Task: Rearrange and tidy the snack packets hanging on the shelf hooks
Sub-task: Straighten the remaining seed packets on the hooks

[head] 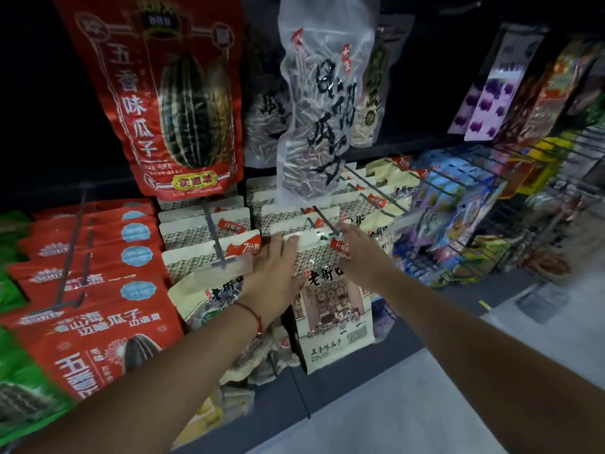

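Cream paper snack packet (330, 309) with a drawn shopfront and a red corner tag, hanging foremost on a thin metal shelf hook (322, 221) near the middle of the lower row. Long axis running top to bottom, printed face turned outward, bottom edge swung slightly toward the right and hanging past the dark front edge of the shelf (327, 385). Held at its top corners by both hands: left hand (275, 283) laid over the upper left corner with fingers fairly straight and spread, thumb side hidden, so whether pinching or only pressing cannot be told; right hand (360, 253) at the upper right corner by the red tag, fingers curled toward the top edge near the hook tip, actual pinch not clearly visible. Thin red string bracelet (252, 314) on the left wrist.

Tight on the left: a matching cream packet (209, 286) just beside, touching or overlapping under the left forearm. Behind, more cream packets stacked along the same hook. Closer room on the right, where another row of cream packets (389, 204) hangs near. Above, a clear plastic packet of dark seeds (320, 119) dangling down to just over the hook. Open grey floor (425, 404) below the shelf edge.
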`<state>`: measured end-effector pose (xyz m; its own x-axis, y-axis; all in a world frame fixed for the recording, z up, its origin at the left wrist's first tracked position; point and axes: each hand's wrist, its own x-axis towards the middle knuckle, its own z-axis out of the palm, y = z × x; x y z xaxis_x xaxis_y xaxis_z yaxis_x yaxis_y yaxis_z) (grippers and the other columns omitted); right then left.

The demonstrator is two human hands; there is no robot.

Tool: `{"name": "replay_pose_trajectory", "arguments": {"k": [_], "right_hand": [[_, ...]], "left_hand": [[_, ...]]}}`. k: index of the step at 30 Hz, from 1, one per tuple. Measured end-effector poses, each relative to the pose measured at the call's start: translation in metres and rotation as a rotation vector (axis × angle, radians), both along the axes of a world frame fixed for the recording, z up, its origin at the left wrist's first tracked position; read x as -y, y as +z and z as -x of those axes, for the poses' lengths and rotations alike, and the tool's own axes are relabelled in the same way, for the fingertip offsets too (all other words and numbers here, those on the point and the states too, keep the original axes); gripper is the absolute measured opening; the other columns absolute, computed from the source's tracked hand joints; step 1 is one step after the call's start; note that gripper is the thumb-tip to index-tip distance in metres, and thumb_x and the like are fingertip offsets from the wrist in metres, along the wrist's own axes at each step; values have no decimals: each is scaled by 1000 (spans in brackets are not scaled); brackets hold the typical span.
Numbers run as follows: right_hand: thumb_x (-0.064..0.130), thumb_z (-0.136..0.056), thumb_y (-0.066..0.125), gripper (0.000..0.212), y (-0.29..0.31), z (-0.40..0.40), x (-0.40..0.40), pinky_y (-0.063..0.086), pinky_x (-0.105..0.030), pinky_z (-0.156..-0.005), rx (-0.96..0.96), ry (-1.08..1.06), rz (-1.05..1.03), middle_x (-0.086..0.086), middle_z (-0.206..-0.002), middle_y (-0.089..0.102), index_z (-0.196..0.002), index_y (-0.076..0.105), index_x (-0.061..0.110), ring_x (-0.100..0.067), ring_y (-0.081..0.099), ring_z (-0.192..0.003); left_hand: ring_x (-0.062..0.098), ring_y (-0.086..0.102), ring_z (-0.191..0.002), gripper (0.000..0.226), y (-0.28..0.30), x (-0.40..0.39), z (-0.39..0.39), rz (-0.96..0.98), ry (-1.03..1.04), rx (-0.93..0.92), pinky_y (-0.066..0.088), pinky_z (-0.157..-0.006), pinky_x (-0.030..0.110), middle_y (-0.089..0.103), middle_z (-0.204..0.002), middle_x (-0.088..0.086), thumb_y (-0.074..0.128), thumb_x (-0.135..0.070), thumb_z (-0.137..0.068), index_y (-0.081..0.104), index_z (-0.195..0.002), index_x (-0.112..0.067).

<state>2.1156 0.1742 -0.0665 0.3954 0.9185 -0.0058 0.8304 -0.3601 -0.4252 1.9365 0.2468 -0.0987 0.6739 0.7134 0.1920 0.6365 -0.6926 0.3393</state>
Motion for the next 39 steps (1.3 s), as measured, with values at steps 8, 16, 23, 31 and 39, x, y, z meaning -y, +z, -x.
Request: {"name": "replay_pose_trajectory", "arguments": {"k": [8,16,23,31,39], "right_hand": [[19,-94,57,61,5,-2,-10,43,-45,-104,126,-26,-19,-11,-138,42,-148,30,24,-31,42,-126],[26,-93,61,35,0,-25,-13,43,-35,-104,191,53,-194,2,-123,44,-126,51,23,-14,45,-113],[34,-93,61,53,-23,-43,-4,35,-35,-105,300,273,-283,7,-132,49,-142,42,28,-16,46,-119],[49,-77,62,23,-31,-62,37,30,-33,-93,266,501,-383,15,-94,64,-84,65,27,-16,52,-103],[45,-82,69,19,-14,-5,65,35,-26,-76,170,663,-305,22,-80,54,-77,60,29,-5,45,-86]], "left_hand": [[35,31,-139,75,-14,6,-8,-105,7,17,51,-100,42,8,-158,12,73,-6,-81,28,-140,-18],[35,38,-126,35,-9,16,-28,-393,219,-72,37,-99,47,42,-136,16,73,-18,-75,60,-107,-10],[29,45,-101,27,1,32,-52,-436,356,-82,38,-83,41,51,-104,8,83,-18,-71,68,-91,-11],[2,52,-64,19,7,97,-33,-72,263,-21,49,-54,14,51,-75,-14,58,-12,-95,53,-108,-25],[3,56,-62,29,13,116,26,59,140,-83,46,-58,23,69,-82,-7,54,-50,-95,68,-108,-27]]}}
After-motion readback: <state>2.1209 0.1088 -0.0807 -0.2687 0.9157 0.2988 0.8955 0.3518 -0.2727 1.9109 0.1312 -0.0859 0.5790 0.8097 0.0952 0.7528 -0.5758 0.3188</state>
